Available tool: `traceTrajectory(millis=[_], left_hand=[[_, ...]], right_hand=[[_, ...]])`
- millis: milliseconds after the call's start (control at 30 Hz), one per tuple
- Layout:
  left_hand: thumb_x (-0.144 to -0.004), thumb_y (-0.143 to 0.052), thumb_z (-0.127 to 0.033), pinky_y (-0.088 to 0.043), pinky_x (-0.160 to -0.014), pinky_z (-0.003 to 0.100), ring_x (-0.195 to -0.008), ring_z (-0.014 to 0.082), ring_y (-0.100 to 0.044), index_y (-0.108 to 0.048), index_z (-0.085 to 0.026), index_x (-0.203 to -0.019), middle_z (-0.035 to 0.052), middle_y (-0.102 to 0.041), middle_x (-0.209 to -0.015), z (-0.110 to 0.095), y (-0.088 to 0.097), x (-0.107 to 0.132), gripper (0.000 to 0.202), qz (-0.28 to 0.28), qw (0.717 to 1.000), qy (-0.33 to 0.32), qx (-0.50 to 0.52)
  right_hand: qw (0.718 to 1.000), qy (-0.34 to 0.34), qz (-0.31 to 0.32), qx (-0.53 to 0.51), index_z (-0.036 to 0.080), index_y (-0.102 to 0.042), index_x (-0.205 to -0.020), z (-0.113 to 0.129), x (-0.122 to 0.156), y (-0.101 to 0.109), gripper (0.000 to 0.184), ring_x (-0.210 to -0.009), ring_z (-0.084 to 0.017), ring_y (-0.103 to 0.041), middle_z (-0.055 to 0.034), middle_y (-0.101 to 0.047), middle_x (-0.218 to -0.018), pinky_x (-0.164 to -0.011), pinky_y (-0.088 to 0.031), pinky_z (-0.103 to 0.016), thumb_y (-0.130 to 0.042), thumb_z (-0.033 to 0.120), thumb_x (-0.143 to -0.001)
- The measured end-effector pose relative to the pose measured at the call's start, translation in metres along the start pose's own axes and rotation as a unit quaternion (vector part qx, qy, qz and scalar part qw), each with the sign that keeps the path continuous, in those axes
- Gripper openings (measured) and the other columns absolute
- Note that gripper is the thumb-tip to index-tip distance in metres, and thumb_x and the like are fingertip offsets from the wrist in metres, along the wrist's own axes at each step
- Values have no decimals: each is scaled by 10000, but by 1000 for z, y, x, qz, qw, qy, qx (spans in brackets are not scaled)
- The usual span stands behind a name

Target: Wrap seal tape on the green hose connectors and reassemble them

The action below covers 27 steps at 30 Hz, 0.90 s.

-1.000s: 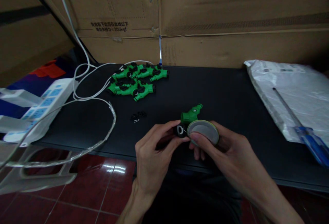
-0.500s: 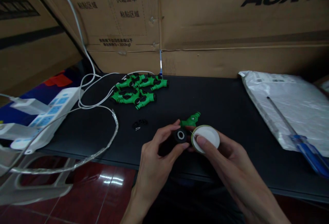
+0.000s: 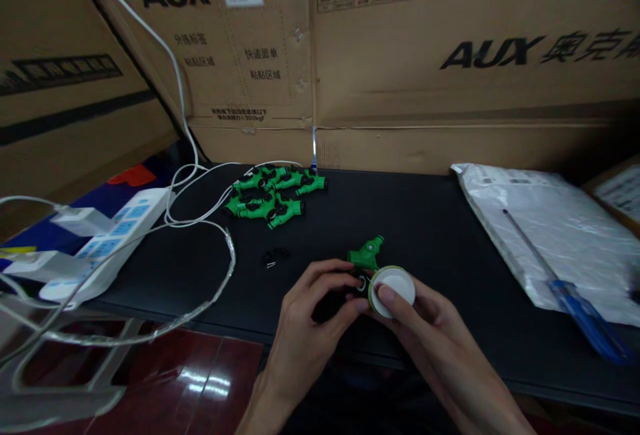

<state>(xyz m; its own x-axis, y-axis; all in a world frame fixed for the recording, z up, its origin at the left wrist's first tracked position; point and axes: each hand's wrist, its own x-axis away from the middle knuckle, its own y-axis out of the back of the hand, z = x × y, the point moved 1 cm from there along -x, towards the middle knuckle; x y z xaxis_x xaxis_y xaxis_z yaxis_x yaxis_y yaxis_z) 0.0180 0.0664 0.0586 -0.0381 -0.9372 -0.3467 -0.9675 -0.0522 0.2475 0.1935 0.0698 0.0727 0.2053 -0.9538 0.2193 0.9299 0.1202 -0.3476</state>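
Pinched between the fingers and thumb of my left hand (image 3: 317, 308) is a black round fitting (image 3: 361, 282), its pale inner ring partly hidden by my fingertips. My right hand (image 3: 435, 328) grips a round, white-faced container (image 3: 400, 288) with a yellow-green rim, thumb lying across the white face. The container's edge is right beside the black fitting; I cannot tell whether they touch. Just beyond my fingertips is a green branched hose connector (image 3: 367, 254), its lower part hidden behind the hands and container.
Several green connectors with black parts (image 3: 275, 195) lie grouped at the back left. Small black pieces and pins (image 3: 274, 258) lie nearer. A white power strip (image 3: 120, 235) and looping cables are at left. A blue screwdriver (image 3: 575, 302) rests on a silvery package (image 3: 540, 235). Cardboard boxes (image 3: 375, 75) stand behind.
The view has tilted upward. My left fingers have closed further over the face of the black fitting, and the fitting and container are closer together.
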Motion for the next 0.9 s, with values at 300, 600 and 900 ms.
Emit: traceTrajectory(millis=[300, 600, 900], left_hand=[[-916, -784, -201, -582, -1028, 374, -1156, 228, -705, -797, -270, -1004, 57, -696, -1236, -11, -3, -13, 113, 91, 996, -2, -4], [-818, -868, -149, -606, -951, 335, -1085, 214, -720, -803, -233, -908, 61, -674, -1200, -17, -14, -20, 140, 122, 992, 14, 21], [-820, -864, -146, -615, -842, 286, -938, 168, -732, -772, -203, -869, 46, -679, -1150, -16, -26, -20, 119, 124, 992, 17, 32]], right_hand=[[999, 2, 5, 49, 249, -800, -1097, 6, 10, 14, 332, -994, -238, -705, -54, -765, -1014, -983, -560, -377, -798, 506, -888], [995, 29, 23, 92, 233, -796, -1061, 4, 15, 37, 290, -941, -206, -669, -39, -746, -974, -862, -525, -290, -776, 484, -916], [999, 13, -6, 36, 226, -811, -1065, 2, 18, 44, 283, -1001, -221, -707, -55, -774, -1005, -901, -562, -304, -829, 439, -880]])
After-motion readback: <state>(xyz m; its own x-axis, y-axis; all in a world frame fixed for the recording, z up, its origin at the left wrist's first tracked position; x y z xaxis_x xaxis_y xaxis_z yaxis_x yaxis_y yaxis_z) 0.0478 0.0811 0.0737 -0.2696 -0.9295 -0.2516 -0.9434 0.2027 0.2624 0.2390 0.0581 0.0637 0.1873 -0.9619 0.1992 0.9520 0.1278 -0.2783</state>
